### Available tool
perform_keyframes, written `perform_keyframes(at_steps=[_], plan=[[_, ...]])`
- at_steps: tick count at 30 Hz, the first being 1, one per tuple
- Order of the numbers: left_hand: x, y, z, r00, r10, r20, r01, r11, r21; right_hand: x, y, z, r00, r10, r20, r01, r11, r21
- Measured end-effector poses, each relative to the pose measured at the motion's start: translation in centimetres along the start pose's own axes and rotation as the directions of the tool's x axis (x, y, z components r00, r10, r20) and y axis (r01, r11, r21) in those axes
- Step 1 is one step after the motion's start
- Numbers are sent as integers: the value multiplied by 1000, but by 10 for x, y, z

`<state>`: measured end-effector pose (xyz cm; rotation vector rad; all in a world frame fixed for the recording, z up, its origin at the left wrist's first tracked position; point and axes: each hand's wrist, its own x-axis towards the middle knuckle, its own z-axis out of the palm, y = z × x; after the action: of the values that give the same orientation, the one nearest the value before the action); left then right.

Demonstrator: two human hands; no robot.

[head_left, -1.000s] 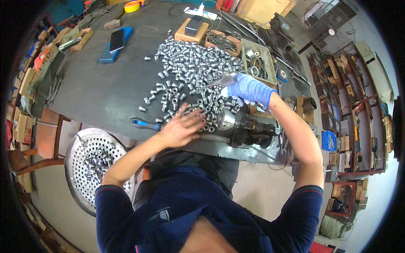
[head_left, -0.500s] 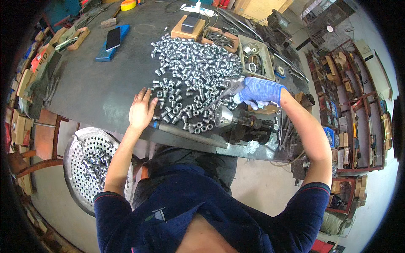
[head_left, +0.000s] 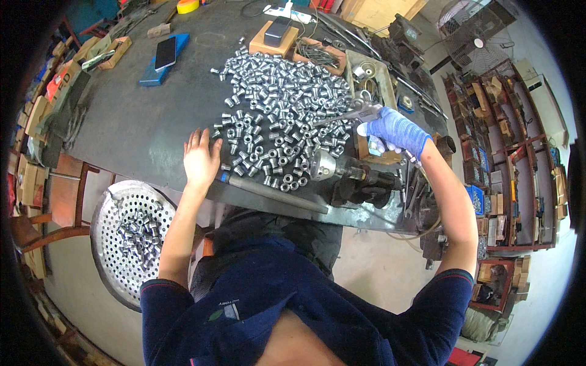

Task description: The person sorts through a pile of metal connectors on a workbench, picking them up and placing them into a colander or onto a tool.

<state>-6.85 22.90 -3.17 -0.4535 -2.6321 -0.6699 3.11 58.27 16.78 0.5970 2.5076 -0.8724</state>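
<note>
Currently, near left: bare left hand, fingers extended, nothing visibly gripped, just left of metal fittings. Farther right: gloved right hand, fingers wrapped around grey tool; long axis points left, slightly near, tip over fittings' right portion.

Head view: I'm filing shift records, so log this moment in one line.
left hand: bare, beside metal fittings | right hand: gloved, holding gray tool | perforated tray: more fittings inside

- Room to pass: the counter, left of the metal fittings (a broad heap).
- In the way: grey bar and chuck by the near edge.
</note>
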Motion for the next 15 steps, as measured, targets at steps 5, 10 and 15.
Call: perform_keyframes(at_steps=[5, 10, 15], plan=[[-36, 33, -46, 765, 642, 50, -624, 759, -186, -9, 11, -2, 996, -87, 9, 85, 984, 159], [-46, 36, -30, 680, 714, 166, -674, 698, -244, -11, 11, -1, 997, -72, 12, 70, 992, 106], [-49, 34, -20, 700, 702, 134, -666, 708, -233, -30, -14, 2, 997, -35, 63, 29, 996, 84]])
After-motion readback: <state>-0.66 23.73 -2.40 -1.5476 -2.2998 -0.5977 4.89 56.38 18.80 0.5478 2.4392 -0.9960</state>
